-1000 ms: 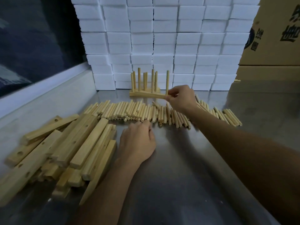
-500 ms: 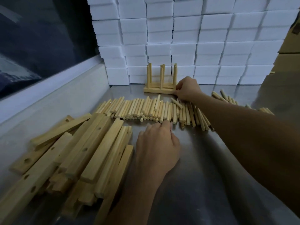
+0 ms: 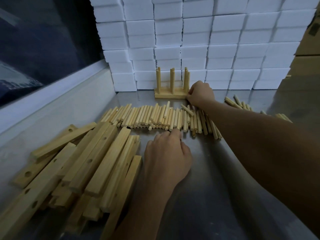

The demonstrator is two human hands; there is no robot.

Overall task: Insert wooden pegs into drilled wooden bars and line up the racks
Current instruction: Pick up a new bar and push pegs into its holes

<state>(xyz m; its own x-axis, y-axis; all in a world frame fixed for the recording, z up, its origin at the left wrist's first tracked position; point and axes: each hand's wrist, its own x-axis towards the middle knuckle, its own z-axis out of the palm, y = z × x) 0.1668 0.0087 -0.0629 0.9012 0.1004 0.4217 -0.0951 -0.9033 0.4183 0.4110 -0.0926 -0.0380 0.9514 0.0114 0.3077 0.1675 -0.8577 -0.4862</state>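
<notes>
- Head camera looks down on a metal tabletop (image 3: pixel 216 196) with a wall of stacked white foam blocks (image 3: pixel 199 40) at its far edge.
- Finished peg rack (image 3: pixel 170 95) stands upright on the table just in front of the foam blocks, its pegs pointing straight up from a flat wooden base.
- Right hand (image 3: pixel 200 93) reaches across the table and touches the right end of the rack's base, fingers curled against the wood; whether it actually pinches the base or only presses against it cannot be told.
- Loose wooden pegs (image 3: pixel 155 116) lie side by side in a long row across the middle of the table, between the rack and the near hand; the right forearm passes over the row's right part.
- A few more stray pegs (image 3: pixel 237 102) lie to the right, beyond the right wrist.
- Left hand (image 3: pixel 167 156) rests knuckles-up on the table, fingers bent, fingertips at the near ends of the pegs; what it holds, if anything, is hidden beneath it.
- Drilled wooden bars (image 3: pixel 83 167) are heaped in a loose pile on the left, just beside the left hand, several showing round holes.
- Cardboard box (image 3: pixel 310 40) sits at the far right edge.
</notes>
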